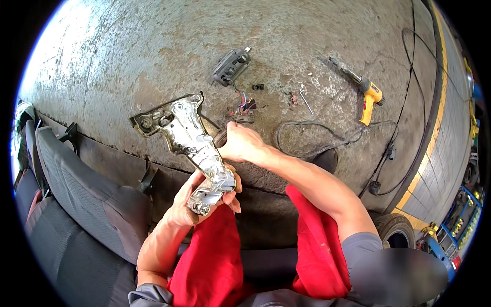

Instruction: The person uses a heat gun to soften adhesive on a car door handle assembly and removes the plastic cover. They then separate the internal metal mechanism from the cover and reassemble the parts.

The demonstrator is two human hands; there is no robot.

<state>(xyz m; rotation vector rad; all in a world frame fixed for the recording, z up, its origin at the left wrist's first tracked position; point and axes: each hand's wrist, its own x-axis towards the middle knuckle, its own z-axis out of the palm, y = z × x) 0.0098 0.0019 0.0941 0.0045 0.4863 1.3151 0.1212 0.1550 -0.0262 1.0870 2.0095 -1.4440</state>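
Note:
My left hand is wrapped round the lower end of a silvery metal housing, with fingertips showing along its right side. The housing is held tilted above my knees, its wider end pointing up and left, with a dark rim along that edge. Beside the housing's right edge, my right hand is closed, with its fingers curled down. Something dark shows at those fingers, and I cannot make out what it is. Just beyond that hand, a small connector with coloured wires lies on the floor.
On the concrete floor lie a dark grey motor-like unit, a small black piece, a reddish piece, a thin bent metal rod and a yellow heat gun. Black cable loops rightward. Car seats stand left; a tyre right.

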